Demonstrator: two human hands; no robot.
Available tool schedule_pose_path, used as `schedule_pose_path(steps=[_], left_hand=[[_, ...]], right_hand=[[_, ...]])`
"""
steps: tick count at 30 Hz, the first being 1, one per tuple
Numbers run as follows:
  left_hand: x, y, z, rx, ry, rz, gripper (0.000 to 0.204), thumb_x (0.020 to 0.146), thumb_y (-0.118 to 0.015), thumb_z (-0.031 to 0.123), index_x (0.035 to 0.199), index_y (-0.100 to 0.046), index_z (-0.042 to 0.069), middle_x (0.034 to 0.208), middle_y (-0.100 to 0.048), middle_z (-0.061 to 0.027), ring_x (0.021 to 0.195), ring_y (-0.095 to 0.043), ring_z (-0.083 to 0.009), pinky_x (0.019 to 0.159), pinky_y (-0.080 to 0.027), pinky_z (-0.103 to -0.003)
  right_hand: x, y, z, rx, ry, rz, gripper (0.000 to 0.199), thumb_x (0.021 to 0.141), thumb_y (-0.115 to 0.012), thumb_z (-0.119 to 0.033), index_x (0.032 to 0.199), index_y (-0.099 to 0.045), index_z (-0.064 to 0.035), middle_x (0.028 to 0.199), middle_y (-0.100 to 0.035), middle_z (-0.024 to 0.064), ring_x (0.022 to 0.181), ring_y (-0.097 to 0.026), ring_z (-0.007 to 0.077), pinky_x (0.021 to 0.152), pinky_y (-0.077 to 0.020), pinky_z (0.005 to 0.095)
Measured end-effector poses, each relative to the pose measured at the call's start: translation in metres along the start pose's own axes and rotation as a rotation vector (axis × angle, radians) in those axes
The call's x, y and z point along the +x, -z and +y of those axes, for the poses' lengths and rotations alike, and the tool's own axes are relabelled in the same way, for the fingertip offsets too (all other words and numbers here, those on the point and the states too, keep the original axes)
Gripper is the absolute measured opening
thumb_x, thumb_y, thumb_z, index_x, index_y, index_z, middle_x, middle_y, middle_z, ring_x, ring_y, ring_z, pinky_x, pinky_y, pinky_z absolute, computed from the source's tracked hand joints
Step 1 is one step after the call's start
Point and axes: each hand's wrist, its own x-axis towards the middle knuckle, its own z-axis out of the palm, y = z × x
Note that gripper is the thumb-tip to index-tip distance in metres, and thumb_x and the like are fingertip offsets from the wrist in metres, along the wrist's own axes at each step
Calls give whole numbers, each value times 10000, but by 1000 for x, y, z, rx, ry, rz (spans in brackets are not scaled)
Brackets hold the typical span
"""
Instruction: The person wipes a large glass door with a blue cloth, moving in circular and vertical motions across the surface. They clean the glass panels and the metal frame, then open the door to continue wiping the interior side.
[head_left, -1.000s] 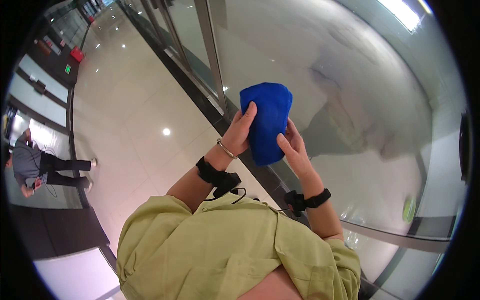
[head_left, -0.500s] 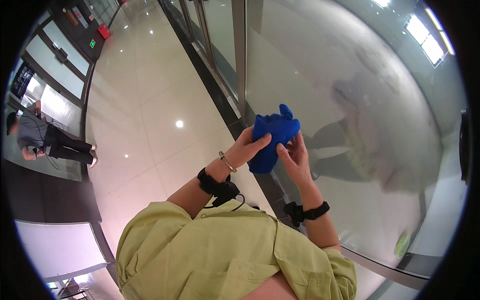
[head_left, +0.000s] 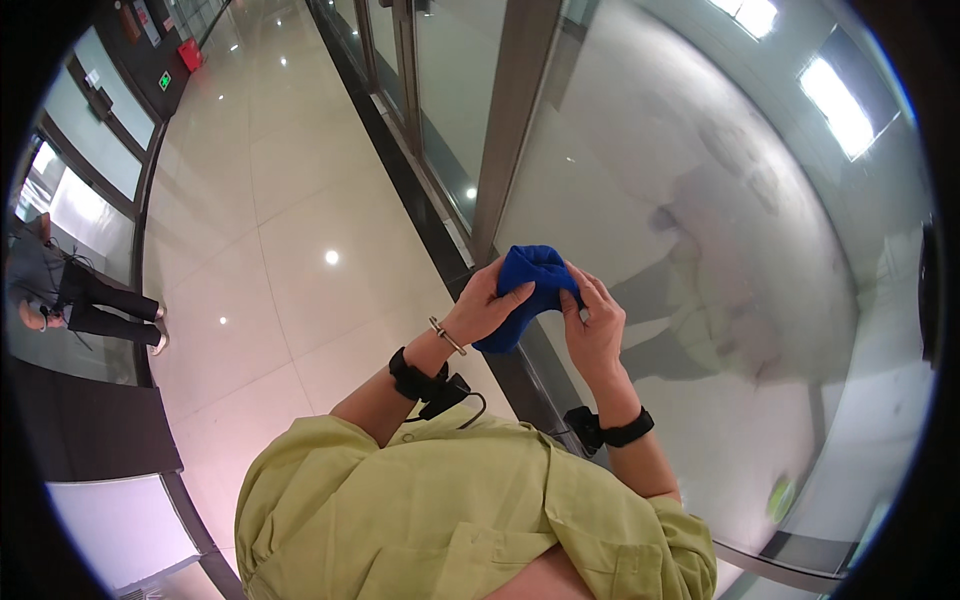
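Between my two hands is a blue cloth, folded over and bunched, with a flap hanging down beside my left palm. My left hand grips its left side, thumb pressed on the front. On the other side my right hand pinches the cloth's right edge between thumb and fingers. A metal bangle circles my left wrist, and a black strap with a small device sits below it. My right forearm wears a similar black strap.
A glass wall with a metal post stands close ahead and to my right, showing blurred reflections. Shiny floor tiles stretch away on the left. Another person stands at the far left, near glass doors.
The blue cloth has been folded over and looks more compact; the pointed corner at its top no longer shows. My right fingers have closed over its right edge. The view has shifted slightly.
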Motion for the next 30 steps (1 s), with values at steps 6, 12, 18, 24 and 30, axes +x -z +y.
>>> schedule_pose_path(steps=[6,12,18,24,30], left_hand=[[-3,3,-10,-70,-23,99,323,949,-610,240,1177,-568,15,968,-659,-55,863,-597,-109,784,-510,-276],[-2,5,-23,-136,28,142,296,960,-597,232,1165,-563,21,983,-656,-57,879,-599,-117,803,-509,-282],[-5,8,-39,-213,33,33,629,962,-590,212,1484,-246,139,1388,-415,-131,1144,-532,-233,946,-470,-324],[-28,23,-28,-96,-219,-209,856,887,-671,201,1535,-113,164,1529,-237,-120,1246,-493,-262,1043,-411,-371],[-22,12,-7,46,-186,144,791,788,-768,119,1451,-338,76,1363,-504,-95,1189,-539,-205,1035,-406,-331]], right_hand=[[6,-5,-9,-271,305,128,271,827,-655,-56,1097,-662,-65,1099,-654,125,866,-664,302,745,-543,352],[4,-13,-19,-23,49,-58,131,873,-638,-96,979,-647,-18,926,-673,108,774,-639,276,706,-503,287],[24,-23,-9,651,-369,-92,206,962,-577,-186,964,-633,12,791,-632,10,694,-553,79,626,-445,215],[40,-23,-10,1085,-564,-27,195,980,-548,-194,1014,-610,-12,864,-679,48,737,-649,103,646,-532,232],[40,-12,-53,1175,-448,-217,270,985,-544,-202,1124,-598,23,1039,-653,82,925,-650,147,754,-541,267]])
